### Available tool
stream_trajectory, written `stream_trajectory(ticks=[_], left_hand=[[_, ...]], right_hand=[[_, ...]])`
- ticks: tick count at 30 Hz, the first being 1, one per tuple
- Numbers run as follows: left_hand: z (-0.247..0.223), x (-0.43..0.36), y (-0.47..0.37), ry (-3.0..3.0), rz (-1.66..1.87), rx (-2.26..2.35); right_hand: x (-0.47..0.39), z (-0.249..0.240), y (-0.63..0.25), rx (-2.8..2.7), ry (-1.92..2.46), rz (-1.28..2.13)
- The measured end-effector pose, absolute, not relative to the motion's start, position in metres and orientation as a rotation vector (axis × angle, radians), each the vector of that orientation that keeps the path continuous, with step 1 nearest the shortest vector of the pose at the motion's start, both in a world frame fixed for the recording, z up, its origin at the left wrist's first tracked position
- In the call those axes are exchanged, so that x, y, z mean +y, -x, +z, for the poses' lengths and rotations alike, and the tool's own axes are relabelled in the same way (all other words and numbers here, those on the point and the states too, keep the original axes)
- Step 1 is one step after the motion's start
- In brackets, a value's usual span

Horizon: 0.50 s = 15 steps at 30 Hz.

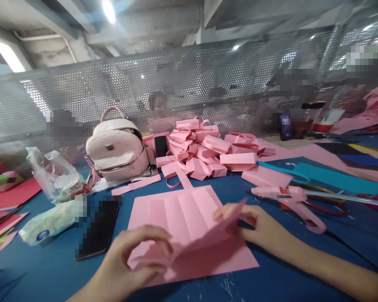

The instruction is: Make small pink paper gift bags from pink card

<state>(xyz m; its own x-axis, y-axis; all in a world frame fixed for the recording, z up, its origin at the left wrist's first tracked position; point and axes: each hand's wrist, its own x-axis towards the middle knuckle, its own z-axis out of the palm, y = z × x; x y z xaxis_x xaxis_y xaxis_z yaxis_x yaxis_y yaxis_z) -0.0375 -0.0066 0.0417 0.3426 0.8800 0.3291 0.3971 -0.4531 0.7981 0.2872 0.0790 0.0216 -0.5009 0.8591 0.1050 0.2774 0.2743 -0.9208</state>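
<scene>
A creased sheet of pink paper (179, 216) lies partly raised over a larger flat pink sheet (239, 263). My left hand (138, 251) curls round the near left part of the creased sheet, thumb below and fingers above. At the right, my right hand (255, 220) pinches the sheet's lifted corner between thumb and fingers. Several parallel fold lines run across the paper. Just beyond my right hand, a pink glue gun (294, 203) rests on the blue table (204, 289). Left of my left hand is a black phone (97, 235).
A heap of folded pink paper pieces (204, 151) stands at the back beside a pale pink backpack (119, 147). On the left lie a tissue pack (50, 222) and a clear plastic bag (55, 176). Scissors (329, 207) and a turquoise strip (340, 176) are at the right.
</scene>
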Motion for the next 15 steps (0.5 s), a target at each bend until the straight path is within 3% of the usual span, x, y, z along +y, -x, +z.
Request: stream_trajectory(ticks=[5, 9, 13, 15], left_hand=[[0.001, -0.021, 0.041, -2.572, 0.642, 0.99], [-0.018, -0.017, 0.051, -2.79, 0.554, 0.933], [-0.022, -0.017, 0.057, -2.702, 0.558, 0.767], [-0.017, -0.024, 0.058, -2.409, 0.628, 0.979]], right_hand=[[0.071, 0.022, -0.3, -2.203, 0.736, 1.258], [0.067, 0.025, -0.308, -2.394, 0.671, 1.192], [0.062, 0.024, -0.313, -2.43, 0.822, 1.209], [0.062, 0.021, -0.31, -2.329, 1.079, 1.078]])
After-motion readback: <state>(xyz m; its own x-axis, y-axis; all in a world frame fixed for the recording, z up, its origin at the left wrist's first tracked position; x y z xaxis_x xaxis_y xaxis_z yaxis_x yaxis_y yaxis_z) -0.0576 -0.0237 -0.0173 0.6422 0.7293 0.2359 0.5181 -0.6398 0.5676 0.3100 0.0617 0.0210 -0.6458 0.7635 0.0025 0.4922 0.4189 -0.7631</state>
